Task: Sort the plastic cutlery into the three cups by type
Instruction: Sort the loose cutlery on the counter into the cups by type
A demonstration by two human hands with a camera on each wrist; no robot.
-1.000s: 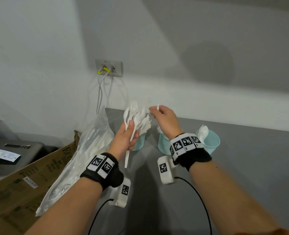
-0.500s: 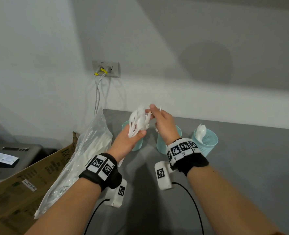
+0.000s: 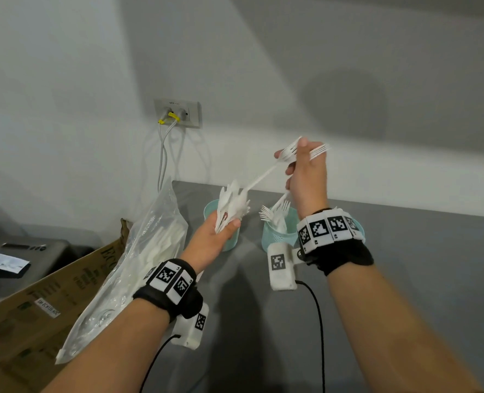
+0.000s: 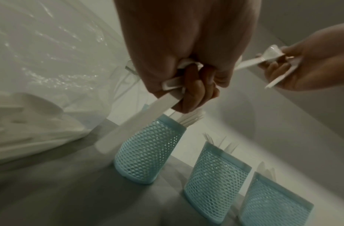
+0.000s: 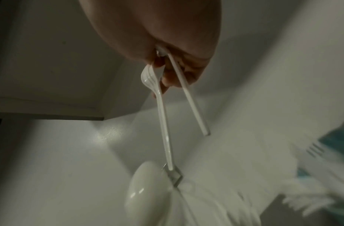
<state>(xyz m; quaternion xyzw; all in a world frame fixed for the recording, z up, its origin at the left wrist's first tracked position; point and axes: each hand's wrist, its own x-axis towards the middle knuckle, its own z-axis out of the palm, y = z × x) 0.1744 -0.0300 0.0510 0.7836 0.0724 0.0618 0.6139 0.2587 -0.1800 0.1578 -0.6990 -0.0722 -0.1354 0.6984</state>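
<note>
My left hand [image 3: 223, 226] grips a bundle of white plastic cutlery [image 3: 233, 204] just in front of the left teal mesh cup [image 3: 210, 207]. Above the middle cup [image 3: 276, 236], which holds several forks, my right hand [image 3: 299, 156] pinches two white forks [image 3: 319, 151] by their heads. One fork's handle [image 3: 260, 177] slants down to the bundle; the other hangs toward the middle cup. My right wrist hides most of the third cup [image 3: 359, 226]. The left wrist view shows all three cups in a row [image 4: 147, 152], [image 4: 215, 175], [image 4: 273, 203]. The right wrist view shows both forks [image 5: 163, 116] hanging from my fingers.
A clear plastic bag [image 3: 138, 251] of more white cutlery leans on a cardboard box [image 3: 36, 302] at the table's left edge. A wall socket with cables [image 3: 178, 113] is behind. The grey table [image 3: 419, 265] stretches to the right. Wrist-camera cables trail near me.
My right hand has risen up and to the right, drawing a fork out of the bundle. My left hand has dropped slightly, with the bundle still in its grip.
</note>
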